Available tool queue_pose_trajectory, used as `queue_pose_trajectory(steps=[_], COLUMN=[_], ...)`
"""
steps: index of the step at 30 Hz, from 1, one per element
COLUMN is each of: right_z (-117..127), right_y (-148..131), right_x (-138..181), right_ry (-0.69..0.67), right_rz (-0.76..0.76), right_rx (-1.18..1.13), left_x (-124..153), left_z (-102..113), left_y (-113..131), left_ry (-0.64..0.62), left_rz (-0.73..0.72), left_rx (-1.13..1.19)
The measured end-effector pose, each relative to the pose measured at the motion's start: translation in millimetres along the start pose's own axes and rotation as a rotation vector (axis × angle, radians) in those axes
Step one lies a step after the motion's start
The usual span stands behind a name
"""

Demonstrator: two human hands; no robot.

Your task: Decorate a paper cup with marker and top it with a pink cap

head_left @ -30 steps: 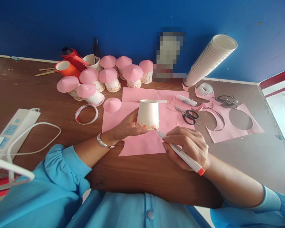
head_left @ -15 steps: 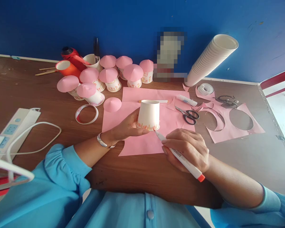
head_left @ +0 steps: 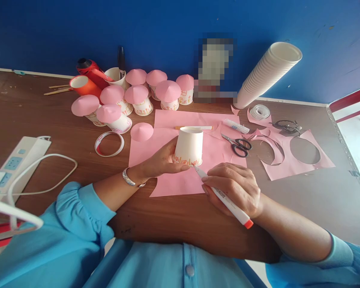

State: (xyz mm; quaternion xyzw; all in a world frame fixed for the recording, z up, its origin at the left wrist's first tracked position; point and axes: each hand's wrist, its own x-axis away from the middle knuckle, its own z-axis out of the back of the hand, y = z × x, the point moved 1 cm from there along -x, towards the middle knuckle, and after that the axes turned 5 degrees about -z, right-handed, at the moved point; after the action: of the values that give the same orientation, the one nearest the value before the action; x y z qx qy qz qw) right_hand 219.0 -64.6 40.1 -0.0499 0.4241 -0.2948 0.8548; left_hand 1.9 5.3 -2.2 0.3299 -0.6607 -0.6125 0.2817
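Note:
An upside-down white paper cup (head_left: pixel 189 145) stands tilted on a pink paper sheet (head_left: pixel 180 182), with small orange drawings along its lower rim. My left hand (head_left: pixel 160 161) grips the cup from the left side. My right hand (head_left: pixel 231 187) is closed round a white marker with an orange end cap (head_left: pixel 225 198); its tip touches the cup's rim at the front right. A loose pink paper cone (head_left: pixel 142 131) lies just left of the cup.
Several cups topped with pink cones (head_left: pixel 135 100) stand at the back. Scissors (head_left: pixel 237 145), a glue stick (head_left: pixel 235 126), a tape roll (head_left: pixel 109 144), cut pink paper (head_left: pixel 300 154), a leaning stack of white cups (head_left: pixel 265 74), and a power strip (head_left: pixel 16 160) at left lie around.
The cup has tipped and shifted slightly right in my left hand. My right hand has moved a little left and the marker tip has slid along the rim.

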Motion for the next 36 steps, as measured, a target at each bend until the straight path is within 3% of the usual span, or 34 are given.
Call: queue_pose_trajectory(steps=[36], right_z=[-0.3], right_y=[-0.2], right_x=[-1.1], right_ry=[0.0], right_rz=[-0.003], right_rx=[-0.001], left_x=[0.9], left_z=[-1.8], left_y=[5.3], left_ry=[-0.021], left_rz=[0.034], left_rx=[0.029])
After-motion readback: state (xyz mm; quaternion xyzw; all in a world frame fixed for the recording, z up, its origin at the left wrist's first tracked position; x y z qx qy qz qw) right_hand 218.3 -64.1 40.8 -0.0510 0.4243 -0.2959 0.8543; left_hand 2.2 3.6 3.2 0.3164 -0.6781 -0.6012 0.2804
